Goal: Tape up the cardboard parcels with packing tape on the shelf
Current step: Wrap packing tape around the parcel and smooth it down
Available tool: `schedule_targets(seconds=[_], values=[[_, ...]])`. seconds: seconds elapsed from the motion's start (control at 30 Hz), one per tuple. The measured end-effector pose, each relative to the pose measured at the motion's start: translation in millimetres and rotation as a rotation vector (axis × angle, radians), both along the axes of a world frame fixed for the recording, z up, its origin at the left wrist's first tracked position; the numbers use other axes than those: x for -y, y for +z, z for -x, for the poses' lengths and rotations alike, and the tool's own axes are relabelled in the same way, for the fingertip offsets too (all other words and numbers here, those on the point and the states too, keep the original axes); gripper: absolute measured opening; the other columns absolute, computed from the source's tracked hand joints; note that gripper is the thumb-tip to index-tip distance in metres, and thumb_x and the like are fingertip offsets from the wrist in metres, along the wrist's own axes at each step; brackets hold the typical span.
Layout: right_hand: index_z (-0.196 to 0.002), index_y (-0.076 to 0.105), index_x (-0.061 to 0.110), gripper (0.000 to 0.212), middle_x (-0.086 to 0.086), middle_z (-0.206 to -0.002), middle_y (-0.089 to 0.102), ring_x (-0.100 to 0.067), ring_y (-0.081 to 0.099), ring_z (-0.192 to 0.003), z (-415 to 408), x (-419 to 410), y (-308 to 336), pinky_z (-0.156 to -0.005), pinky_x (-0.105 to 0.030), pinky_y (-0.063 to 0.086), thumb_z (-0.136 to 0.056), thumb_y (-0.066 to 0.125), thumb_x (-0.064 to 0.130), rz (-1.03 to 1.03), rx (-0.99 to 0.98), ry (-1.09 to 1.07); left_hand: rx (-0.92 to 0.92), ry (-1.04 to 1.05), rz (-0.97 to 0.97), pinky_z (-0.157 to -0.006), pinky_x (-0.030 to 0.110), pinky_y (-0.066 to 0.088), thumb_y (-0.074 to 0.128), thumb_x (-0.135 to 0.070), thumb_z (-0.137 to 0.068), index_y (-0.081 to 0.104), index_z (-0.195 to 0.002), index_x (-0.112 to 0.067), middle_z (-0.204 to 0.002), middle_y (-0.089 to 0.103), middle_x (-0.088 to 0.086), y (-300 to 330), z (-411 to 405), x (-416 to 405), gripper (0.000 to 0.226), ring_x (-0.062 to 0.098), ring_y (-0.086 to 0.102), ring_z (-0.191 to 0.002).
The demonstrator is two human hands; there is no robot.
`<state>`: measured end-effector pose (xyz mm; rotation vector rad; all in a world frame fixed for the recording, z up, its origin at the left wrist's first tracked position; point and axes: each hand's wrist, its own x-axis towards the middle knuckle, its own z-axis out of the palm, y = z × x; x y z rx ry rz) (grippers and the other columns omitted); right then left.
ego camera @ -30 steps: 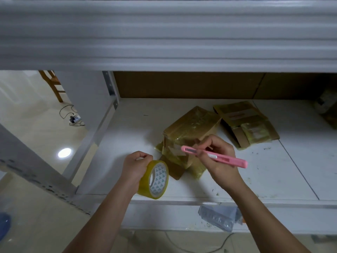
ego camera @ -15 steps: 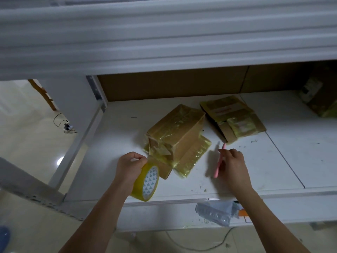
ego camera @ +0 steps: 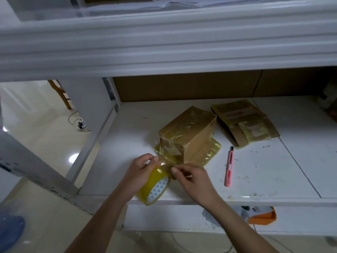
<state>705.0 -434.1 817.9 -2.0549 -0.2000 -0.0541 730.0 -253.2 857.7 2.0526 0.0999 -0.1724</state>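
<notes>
White shelf (ego camera: 182,114): front edge is seen across the lower frame, back panel is brown, right end is cut off by the frame. The shelf above it blocks the top of the view.

Taped cardboard parcel (ego camera: 187,132) is stood near the middle of the shelf, on a flat piece wrapped in yellow tape (ego camera: 209,152) of which only the edges are seen. Loose tape scraps are hung on its near-left corner; details are hard to make out.

Second parcel (ego camera: 244,121), flattened and partly open, is laid toward the back right, just beside the first. A dark taped item at the far right edge is mostly cut off, not identifiable.

Tape roll (ego camera: 155,185) is held at the front edge, left of centre, gripped by the left hand (ego camera: 140,172); its far side is hidden by that hand. The free tape end is pinched by the right hand (ego camera: 191,178), hands close together. The film is clear, so its exact extent cannot be told.

Pink utility knife (ego camera: 228,167) is laid on the shelf right of the hands, untouched.

Below the front edge, an orange item (ego camera: 264,216) and plastic wrap are partly hidden.
</notes>
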Motion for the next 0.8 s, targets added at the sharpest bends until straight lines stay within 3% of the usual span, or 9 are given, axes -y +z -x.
schedule_targets(seconds=[0.13, 0.2, 0.27, 0.37, 0.43, 0.53, 0.6, 0.7, 0.8], values=[[-0.083, 0.076, 0.011, 0.015, 0.006, -0.076, 0.073, -0.004, 0.064, -0.071, -8, -29, -7, -0.069, -0.021, 0.050, -0.085, 0.074, 0.025, -0.278, -0.136, -0.071, 0.036, -0.097, 0.017, -0.059, 0.022, 0.048, 0.053, -0.032, -0.099, 0.064, -0.075, -0.027, -0.071, 0.069, 0.006, -4, 2, -13, 0.027, 0.010, 0.062, -0.061], [-0.072, 0.070, 0.007, 0.017, 0.008, -0.065, 0.068, -0.004, 0.060, -0.063, -10, -37, -9, -0.064, -0.023, 0.049, -0.085, 0.074, 0.016, -0.316, -0.112, -0.110, 0.042, -0.101, 0.024, -0.067, 0.027, 0.051, 0.053, -0.030, -0.099, 0.068, -0.079, -0.029, -0.078, 0.071, 0.006, -6, 2, -22, 0.026, 0.013, 0.066, -0.068], [-0.067, 0.066, 0.010, 0.022, 0.008, -0.060, 0.065, -0.005, 0.058, -0.059, -12, -44, -11, -0.061, -0.026, 0.049, -0.088, 0.072, 0.015, -0.284, -0.077, -0.166, 0.052, -0.098, 0.068, -0.077, 0.025, 0.055, 0.054, -0.028, -0.099, 0.071, -0.098, -0.035, -0.090, 0.074, -0.003, -8, 4, -31, 0.018, 0.007, 0.070, -0.083], [-0.066, 0.063, 0.016, 0.025, 0.005, -0.062, 0.066, -0.012, 0.063, -0.062, -16, -56, -16, -0.065, -0.039, 0.056, -0.090, 0.069, 0.019, -0.324, -0.074, -0.255, 0.014, -0.017, 0.217, -0.071, 0.013, 0.051, 0.058, -0.035, -0.096, 0.050, -0.125, -0.046, -0.095, 0.070, -0.006, -7, 11, -47, 0.031, 0.007, 0.068, -0.089], [-0.066, 0.063, 0.017, 0.026, 0.000, -0.065, 0.068, -0.020, 0.068, -0.069, -18, -65, -19, -0.070, -0.049, 0.058, -0.090, 0.069, 0.024, -0.418, -0.111, -0.311, 0.042, 0.025, 0.223, -0.071, 0.013, 0.049, 0.063, -0.041, -0.093, 0.058, -0.115, -0.035, -0.091, 0.068, -0.001, -9, 11, -64, 0.024, 0.014, 0.065, -0.092], [-0.064, 0.065, 0.015, 0.029, -0.008, -0.067, 0.070, -0.031, 0.070, -0.074, -23, -81, -20, -0.076, -0.053, 0.058, -0.088, 0.071, 0.031, -0.523, -0.198, -0.319, 0.087, -0.053, 0.212, -0.070, 0.021, 0.046, 0.065, -0.055, -0.074, 0.066, -0.089, -0.015, -0.079, 0.064, 0.003, -11, 15, -84, 0.043, 0.010, 0.061, -0.079], [-0.067, 0.065, 0.008, 0.029, -0.013, -0.072, 0.072, -0.033, 0.071, -0.079, -27, -93, -20, -0.077, -0.052, 0.059, -0.087, 0.073, 0.028, -0.547, -0.248, -0.303, 0.094, -0.051, 0.173, -0.066, 0.023, 0.045, 0.064, -0.059, -0.068, 0.064, -0.081, -0.016, -0.072, 0.061, 0.001, -12, 17, -93, 0.045, 0.010, 0.060, -0.072], [-0.065, 0.060, 0.009, 0.027, -0.010, -0.069, 0.070, -0.028, 0.070, -0.074, -34, -110, -21, -0.074, -0.045, 0.060, -0.088, 0.072, 0.018, -0.475, -0.243, -0.302, 0.119, -0.028, 0.065, -0.061, 0.021, 0.045, 0.072, -0.048, -0.076, 0.065, -0.074, -0.021, -0.070, 0.064, 0.003, -10, 10, -108, 0.027, 0.011, 0.062, -0.070], [-0.057, 0.055, 0.018, 0.034, -0.001, -0.062, 0.063, -0.018, 0.061, -0.064, -46, -124, -24, -0.068, -0.031, 0.050, -0.087, 0.072, 0.020, -0.278, -0.125, -0.324, 0.132, 0.045, -0.181, -0.056, 0.020, 0.045, 0.075, -0.033, -0.084, 0.068, -0.071, -0.018, -0.066, 0.063, -0.003, -1, -5, -124, 0.021, 0.010, 0.061, -0.065]])
